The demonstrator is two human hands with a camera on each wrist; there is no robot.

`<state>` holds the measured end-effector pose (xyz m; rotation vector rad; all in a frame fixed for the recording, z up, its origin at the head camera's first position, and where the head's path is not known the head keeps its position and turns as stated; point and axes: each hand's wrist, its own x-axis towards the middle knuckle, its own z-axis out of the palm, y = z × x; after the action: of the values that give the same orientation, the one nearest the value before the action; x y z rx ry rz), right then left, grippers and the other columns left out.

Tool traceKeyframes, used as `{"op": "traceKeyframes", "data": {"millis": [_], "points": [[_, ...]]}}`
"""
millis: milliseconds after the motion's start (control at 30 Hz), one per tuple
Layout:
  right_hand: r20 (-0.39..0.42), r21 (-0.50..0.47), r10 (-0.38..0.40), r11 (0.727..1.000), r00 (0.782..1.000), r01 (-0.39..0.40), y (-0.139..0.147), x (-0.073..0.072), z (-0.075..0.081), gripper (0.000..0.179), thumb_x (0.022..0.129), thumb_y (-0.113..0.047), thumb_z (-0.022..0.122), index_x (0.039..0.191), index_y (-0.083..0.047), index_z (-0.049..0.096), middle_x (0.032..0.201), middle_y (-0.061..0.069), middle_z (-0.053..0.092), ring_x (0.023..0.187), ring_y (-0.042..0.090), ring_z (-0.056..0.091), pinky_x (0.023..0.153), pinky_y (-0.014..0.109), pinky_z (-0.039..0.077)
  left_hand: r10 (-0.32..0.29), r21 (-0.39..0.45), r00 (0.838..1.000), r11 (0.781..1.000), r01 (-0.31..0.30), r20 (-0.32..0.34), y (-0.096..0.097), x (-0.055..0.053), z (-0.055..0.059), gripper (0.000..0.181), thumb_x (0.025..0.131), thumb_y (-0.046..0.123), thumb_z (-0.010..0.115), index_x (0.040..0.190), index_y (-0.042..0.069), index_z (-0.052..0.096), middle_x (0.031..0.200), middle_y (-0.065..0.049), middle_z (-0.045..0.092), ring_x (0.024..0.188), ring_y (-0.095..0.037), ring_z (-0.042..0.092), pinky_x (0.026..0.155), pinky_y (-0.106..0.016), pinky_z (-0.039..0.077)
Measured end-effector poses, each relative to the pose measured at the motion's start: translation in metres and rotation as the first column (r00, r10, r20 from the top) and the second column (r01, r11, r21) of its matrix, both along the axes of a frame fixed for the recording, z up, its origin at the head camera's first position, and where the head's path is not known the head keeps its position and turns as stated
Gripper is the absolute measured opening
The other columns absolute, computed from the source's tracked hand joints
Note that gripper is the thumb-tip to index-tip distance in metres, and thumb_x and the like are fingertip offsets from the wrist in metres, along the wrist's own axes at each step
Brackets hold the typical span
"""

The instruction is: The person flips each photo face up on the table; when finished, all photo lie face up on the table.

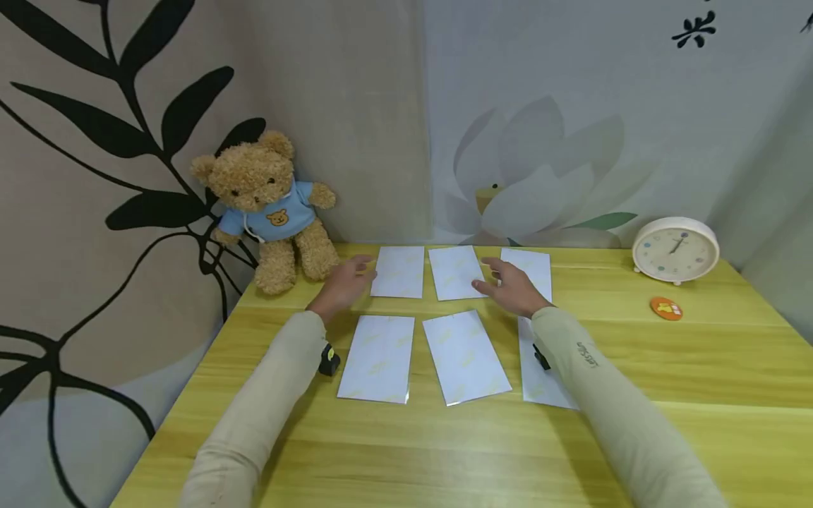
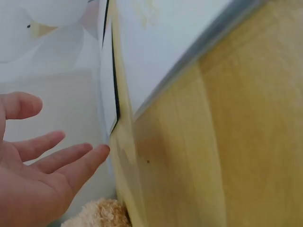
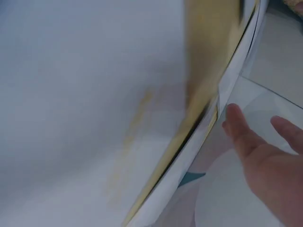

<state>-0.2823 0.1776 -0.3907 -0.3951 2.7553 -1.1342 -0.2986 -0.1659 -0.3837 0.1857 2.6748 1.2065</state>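
Observation:
White sheets of card lie on the wooden table in two rows of three. My left hand (image 1: 346,288) is beside the back-left card (image 1: 398,272), its fingers apart and holding nothing. In the left wrist view, that hand (image 2: 45,177) shows loosely spread fingers. My right hand (image 1: 511,289) hovers between the back-middle card (image 1: 454,272) and the back-right card (image 1: 536,271), partly covering the latter. Its thumb and fingers are parted with nothing between them. The front-left card (image 1: 377,358) and tilted front-middle card (image 1: 466,357) lie nearer; my right forearm partly hides the front-right card (image 1: 540,377).
A teddy bear (image 1: 273,219) in a blue top sits at the table's back left corner. At the back right stands a white round clock (image 1: 676,250), with an orange disc (image 1: 665,308) in front. A patterned wall backs the table (image 1: 432,451).

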Motion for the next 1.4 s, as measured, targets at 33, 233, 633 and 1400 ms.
{"op": "traceKeyframes", "data": {"millis": [33,233,633,1400], "points": [[0.014,-0.019,-0.005,1.000,1.000,0.005,-0.002,-0.001,0.000,0.069,0.103,-0.035,0.055,0.158,-0.004,0.027,0.163,0.020,0.030,0.147,0.044,0.036,0.116,0.057,0.038,0.010,0.005,1.000,1.000,-0.010,0.000,-0.001,-0.001,0.000,0.055,0.107,0.037,0.044,0.157,0.014,0.035,0.160,-0.018,0.038,0.144,-0.038,0.042,0.113,-0.056,0.040],[0.061,-0.085,-0.032,0.996,0.998,0.037,-0.021,-0.007,0.003,0.066,0.102,-0.034,0.058,0.157,-0.008,0.032,0.162,0.020,0.033,0.148,0.039,0.037,0.118,0.055,0.037,0.039,0.030,0.999,0.999,-0.039,0.010,0.000,-0.004,0.001,0.055,0.106,0.036,0.046,0.155,0.012,0.037,0.157,-0.017,0.041,0.144,-0.037,0.042,0.113,-0.054,0.042],[0.114,-0.143,-0.014,0.989,0.993,0.030,-0.061,-0.018,0.004,0.062,0.101,-0.028,0.061,0.153,-0.006,0.038,0.154,0.022,0.043,0.142,0.038,0.046,0.113,0.050,0.044,0.053,0.039,0.997,0.998,-0.055,0.052,0.009,-0.010,0.001,0.058,0.104,0.035,0.049,0.155,0.009,0.037,0.154,-0.019,0.044,0.141,-0.038,0.045,0.112,-0.053,0.043],[0.190,-0.107,0.007,0.994,0.982,0.014,-0.115,-0.026,0.001,0.062,0.097,-0.027,0.065,0.151,-0.006,0.042,0.147,0.021,0.052,0.132,0.036,0.055,0.106,0.047,0.050,0.082,0.022,0.989,0.996,-0.086,0.124,0.019,-0.015,0.005,0.060,0.103,0.035,0.049,0.156,0.010,0.035,0.133,-0.019,0.057,0.096,-0.030,0.060,0.098,-0.044,0.048]]}}
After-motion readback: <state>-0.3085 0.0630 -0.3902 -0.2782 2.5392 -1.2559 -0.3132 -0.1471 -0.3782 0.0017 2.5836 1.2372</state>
